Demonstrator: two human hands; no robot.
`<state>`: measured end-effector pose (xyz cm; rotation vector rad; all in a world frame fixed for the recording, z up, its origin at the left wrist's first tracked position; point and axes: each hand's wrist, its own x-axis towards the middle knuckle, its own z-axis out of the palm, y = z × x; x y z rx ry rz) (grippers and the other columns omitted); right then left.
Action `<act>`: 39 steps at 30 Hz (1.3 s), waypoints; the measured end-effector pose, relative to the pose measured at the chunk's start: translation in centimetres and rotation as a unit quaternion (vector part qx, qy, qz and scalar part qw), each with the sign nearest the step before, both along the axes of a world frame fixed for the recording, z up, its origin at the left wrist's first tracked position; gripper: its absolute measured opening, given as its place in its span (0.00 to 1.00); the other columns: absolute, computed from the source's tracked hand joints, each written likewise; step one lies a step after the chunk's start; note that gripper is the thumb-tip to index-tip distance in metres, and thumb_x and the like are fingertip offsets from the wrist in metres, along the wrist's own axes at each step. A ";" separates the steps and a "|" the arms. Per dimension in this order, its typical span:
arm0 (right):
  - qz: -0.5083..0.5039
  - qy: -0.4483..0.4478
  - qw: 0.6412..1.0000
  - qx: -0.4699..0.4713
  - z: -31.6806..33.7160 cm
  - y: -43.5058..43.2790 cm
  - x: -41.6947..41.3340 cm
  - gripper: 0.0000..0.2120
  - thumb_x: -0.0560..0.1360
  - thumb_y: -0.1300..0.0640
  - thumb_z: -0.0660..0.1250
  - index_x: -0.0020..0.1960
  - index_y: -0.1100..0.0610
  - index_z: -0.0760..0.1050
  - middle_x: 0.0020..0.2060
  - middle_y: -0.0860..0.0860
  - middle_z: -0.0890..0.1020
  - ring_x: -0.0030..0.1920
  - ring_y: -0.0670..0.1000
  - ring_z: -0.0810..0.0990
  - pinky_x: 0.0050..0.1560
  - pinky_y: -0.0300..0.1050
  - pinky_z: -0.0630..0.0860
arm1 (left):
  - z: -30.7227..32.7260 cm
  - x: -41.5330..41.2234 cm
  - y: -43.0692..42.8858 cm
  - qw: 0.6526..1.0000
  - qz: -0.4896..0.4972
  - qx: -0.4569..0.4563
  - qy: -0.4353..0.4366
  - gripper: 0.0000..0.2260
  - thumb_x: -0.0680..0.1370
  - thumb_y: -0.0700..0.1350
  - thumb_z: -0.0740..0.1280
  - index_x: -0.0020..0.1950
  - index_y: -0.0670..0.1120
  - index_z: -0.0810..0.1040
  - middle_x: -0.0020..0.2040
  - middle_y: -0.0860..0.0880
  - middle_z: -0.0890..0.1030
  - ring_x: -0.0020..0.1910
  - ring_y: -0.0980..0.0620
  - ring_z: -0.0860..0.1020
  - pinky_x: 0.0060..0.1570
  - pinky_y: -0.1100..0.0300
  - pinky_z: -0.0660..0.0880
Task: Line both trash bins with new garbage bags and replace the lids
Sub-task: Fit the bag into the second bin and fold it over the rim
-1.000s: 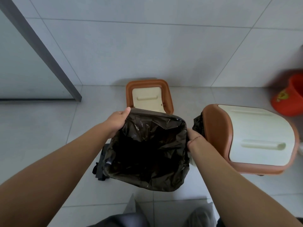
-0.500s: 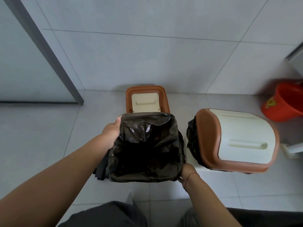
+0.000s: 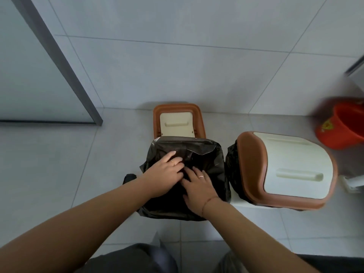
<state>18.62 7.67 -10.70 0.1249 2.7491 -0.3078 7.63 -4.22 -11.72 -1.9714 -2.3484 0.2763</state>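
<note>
Hands: my left hand point(image 3: 164, 175) and right hand point(image 3: 199, 187) both lie flat with fingers straight, pressing the black bag point(image 3: 208, 154) down and gripping nothing.
Bag: it is draped over the open bin directly below me, and the bin itself is hidden under it.
Loose lid point(image 3: 178, 123): it sits just beyond that bin by the wall, dead ahead of my fingertips. Its flap handle runs crosswise, and my left hand is slightly nearer.
Count: two bins, two bags and two lids. The fitted lid point(image 3: 291, 166) sits on the right bin point(image 3: 240, 202) over a second bag point(image 3: 232, 170). One red bucket point(image 3: 342, 127).
</note>
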 end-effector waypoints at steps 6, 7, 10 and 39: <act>0.111 -0.251 0.956 0.105 -6.1 1.9 -3.0 0.37 0.75 0.38 0.58 0.76 0.41 0.42 0.78 0.54 0.41 0.75 0.64 0.39 0.70 0.67 0.33 | -2.9 -2.9 2.4 0.926 0.107 -0.346 0.110 0.27 0.80 0.55 0.54 0.77 0.48 0.54 0.79 0.42 0.51 0.77 0.41 0.46 0.73 0.43 0.39; 0.117 -0.275 0.947 0.115 -6.9 2.2 -3.4 0.36 0.75 0.38 0.57 0.76 0.40 0.40 0.78 0.54 0.41 0.75 0.65 0.39 0.70 0.67 0.33 | -3.5 -3.3 2.9 0.915 0.116 -0.370 0.114 0.28 0.80 0.55 0.54 0.78 0.48 0.52 0.79 0.42 0.49 0.77 0.41 0.45 0.73 0.43 0.39; 0.124 -0.330 0.926 0.135 -8.8 2.8 -3.9 0.33 0.78 0.41 0.54 0.76 0.41 0.40 0.77 0.55 0.42 0.75 0.65 0.39 0.70 0.67 0.33 | -5.2 -3.9 3.6 0.886 0.124 -0.435 0.106 0.29 0.81 0.53 0.53 0.78 0.46 0.47 0.79 0.41 0.46 0.77 0.41 0.43 0.73 0.43 0.39; 0.006 -0.454 0.890 -0.042 -9.6 -0.9 -4.2 0.35 0.78 0.38 0.53 0.77 0.53 0.44 0.77 0.55 0.52 0.74 0.58 0.56 0.74 0.51 0.55 | -5.0 1.7 1.1 0.848 0.217 -0.458 -0.153 0.32 0.79 0.59 0.54 0.78 0.51 0.43 0.79 0.45 0.48 0.77 0.43 0.47 0.75 0.45 0.44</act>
